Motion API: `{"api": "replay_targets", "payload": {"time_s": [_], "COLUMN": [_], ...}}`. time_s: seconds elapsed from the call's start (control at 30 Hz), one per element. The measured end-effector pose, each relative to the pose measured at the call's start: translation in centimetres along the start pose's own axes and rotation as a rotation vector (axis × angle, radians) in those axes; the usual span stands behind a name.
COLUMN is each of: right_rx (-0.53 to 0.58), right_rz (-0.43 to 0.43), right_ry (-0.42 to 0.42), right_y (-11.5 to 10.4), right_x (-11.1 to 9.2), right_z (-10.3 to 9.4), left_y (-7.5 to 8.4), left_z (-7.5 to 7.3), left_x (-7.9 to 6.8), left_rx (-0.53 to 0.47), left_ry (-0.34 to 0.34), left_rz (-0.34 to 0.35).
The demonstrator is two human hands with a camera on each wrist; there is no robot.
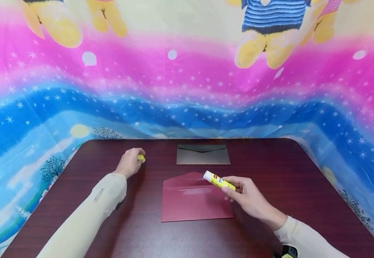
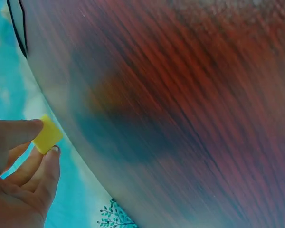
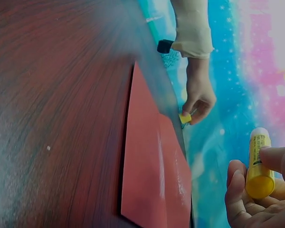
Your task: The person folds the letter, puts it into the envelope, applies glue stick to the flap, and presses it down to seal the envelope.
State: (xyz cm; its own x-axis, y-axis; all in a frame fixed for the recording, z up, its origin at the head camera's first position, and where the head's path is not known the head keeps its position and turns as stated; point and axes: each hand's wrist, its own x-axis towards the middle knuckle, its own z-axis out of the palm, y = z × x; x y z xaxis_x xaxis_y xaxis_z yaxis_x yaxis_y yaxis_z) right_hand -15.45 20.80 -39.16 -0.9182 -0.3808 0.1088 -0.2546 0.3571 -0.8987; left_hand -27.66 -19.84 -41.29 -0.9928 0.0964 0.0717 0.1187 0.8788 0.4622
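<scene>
My right hand (image 1: 249, 199) grips a yellow glue stick (image 1: 219, 181) whose white end points up and left, above the right side of a red envelope (image 1: 193, 206). That envelope lies with its flap (image 1: 187, 180) spread away from me, and shiny streaks show on the flap and near the fold. In the right wrist view the glue stick (image 3: 260, 164) sits between thumb and fingers. Over the table's left part, my left hand (image 1: 130, 163) pinches a small yellow cap (image 1: 141, 158). The left wrist view shows the cap (image 2: 48, 135) between thumb and fingertips.
A dark grey envelope (image 1: 203, 156), its flap folded down, lies near the far edge of the dark red wooden table (image 1: 148, 236). Behind the table hangs a colourful printed cloth (image 1: 187, 89). A dark band (image 1: 289, 251) is on the right wrist.
</scene>
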Motion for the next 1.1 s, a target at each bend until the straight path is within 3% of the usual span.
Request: {"api": "replay_targets", "payload": {"time_s": [0.3, 0.7, 0.93, 1.1], "right_rx": [-0.001, -0.005, 0.003, 0.004], "right_rz": [0.032, 0.028, 0.026, 0.040], "right_ry": [-0.004, -0.015, -0.013, -0.003], "right_y": [0.60, 0.76, 0.81, 0.81], "right_x": [0.08, 0.07, -0.02, -0.21], "right_z": [-0.57, -0.74, -0.76, -0.78], "left_y": [-0.49, -0.70, -0.80, -0.02], "left_z": [0.21, 0.77, 0.89, 0.90], "left_x": [0.43, 0.62, 0.46, -0.19], "left_rx": [0.068, 0.127, 0.175, 0.174], "left_ry": [-0.076, -0.095, -0.076, -0.002], "left_rz": [-0.075, -0.034, -0.006, 0.042]}}
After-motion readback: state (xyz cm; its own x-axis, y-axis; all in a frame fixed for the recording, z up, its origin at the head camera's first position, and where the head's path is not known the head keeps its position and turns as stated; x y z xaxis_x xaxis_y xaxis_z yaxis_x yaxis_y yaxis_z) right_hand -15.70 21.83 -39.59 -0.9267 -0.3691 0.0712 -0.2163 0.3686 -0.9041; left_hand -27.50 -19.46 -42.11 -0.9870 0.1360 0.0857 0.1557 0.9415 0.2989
